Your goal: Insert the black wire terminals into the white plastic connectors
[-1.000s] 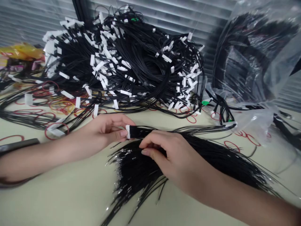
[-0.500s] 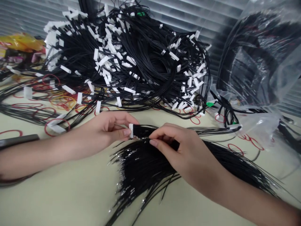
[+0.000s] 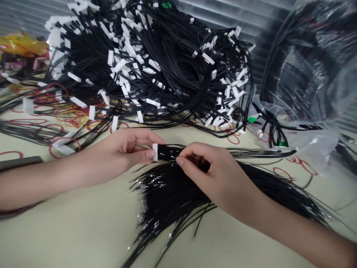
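Observation:
My left hand [image 3: 136, 149] pinches a white connector housing [image 3: 155, 152] between thumb and fingers. A row of black wires [image 3: 166, 152] runs from the housing to the right, passing behind my right hand [image 3: 205, 160]. The right thumb and forefinger are pressed together on a thin black wire [image 3: 175, 160] close to the housing; its tip is too small to make out. Beneath my right hand lies a thick bundle of loose black wires [image 3: 170, 193], their bright metal terminals fanned out at the left end.
Behind my hands rises a big heap of black cables with white connectors [image 3: 178, 70]. Red rubber bands [image 3: 65, 147] are scattered on the pale table [image 3: 83, 230]. A clear plastic bag of black cable [image 3: 306, 70] stands at the right, a yellow bag [image 3: 23, 44] at the far left.
My right fingers have shifted slightly left towards the white housing. The short bright piece seen between the hands no longer shows there. My left hand keeps its pinch on the housing.

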`<state>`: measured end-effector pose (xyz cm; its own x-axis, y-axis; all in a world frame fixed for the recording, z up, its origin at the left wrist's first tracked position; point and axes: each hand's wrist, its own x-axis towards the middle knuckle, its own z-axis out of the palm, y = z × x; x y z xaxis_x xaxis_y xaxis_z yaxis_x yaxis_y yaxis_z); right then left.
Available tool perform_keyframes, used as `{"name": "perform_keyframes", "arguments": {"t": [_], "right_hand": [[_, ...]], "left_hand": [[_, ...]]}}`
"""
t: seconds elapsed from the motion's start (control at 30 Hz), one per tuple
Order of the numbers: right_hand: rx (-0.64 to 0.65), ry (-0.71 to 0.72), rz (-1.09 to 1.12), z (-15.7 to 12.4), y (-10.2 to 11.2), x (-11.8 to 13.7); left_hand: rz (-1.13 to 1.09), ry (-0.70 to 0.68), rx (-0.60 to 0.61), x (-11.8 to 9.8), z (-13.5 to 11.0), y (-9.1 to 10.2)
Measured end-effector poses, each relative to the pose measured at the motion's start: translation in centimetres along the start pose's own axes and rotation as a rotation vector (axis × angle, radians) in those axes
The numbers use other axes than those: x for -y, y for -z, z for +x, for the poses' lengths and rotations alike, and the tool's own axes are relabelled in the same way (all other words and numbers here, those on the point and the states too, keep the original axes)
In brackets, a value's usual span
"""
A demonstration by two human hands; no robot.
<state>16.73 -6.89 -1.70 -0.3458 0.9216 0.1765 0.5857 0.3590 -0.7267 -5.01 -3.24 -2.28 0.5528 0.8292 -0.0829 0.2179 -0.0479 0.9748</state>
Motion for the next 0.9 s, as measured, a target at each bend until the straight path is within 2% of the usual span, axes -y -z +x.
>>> {"name": "perform_keyframes", "arguments": {"t": [0.2, 0.43, 0.6, 0.8, 0.9], "right_hand": [[-0.014, 0.064, -0.092, -0.2, -0.7, -0.6], [-0.034, 0.151, -0.101, -0.2, -0.9, -1.0], [-0.015, 0.186, -0.107, 0.0, -0.7, -1.2], [-0.026, 0.324, -0.168, -0.1, -1.1, -1.4], [-0.073, 0.365, -0.175, -0.3, -1.5, -1.5]], "left_hand": [[0.018, -0.011, -0.002, -0.3, 0.1, 0.0], [-0.007, -0.016, -0.014, -0.1, 0.0, -0.1], [0.089, -0.009, -0.007, -0.4, -0.3, -0.3], [0.069, -0.013, -0.01, -0.4, -0.5, -0.7], [0.055, -0.015, -0.015, -0.4, -0.5, -0.8]]}}
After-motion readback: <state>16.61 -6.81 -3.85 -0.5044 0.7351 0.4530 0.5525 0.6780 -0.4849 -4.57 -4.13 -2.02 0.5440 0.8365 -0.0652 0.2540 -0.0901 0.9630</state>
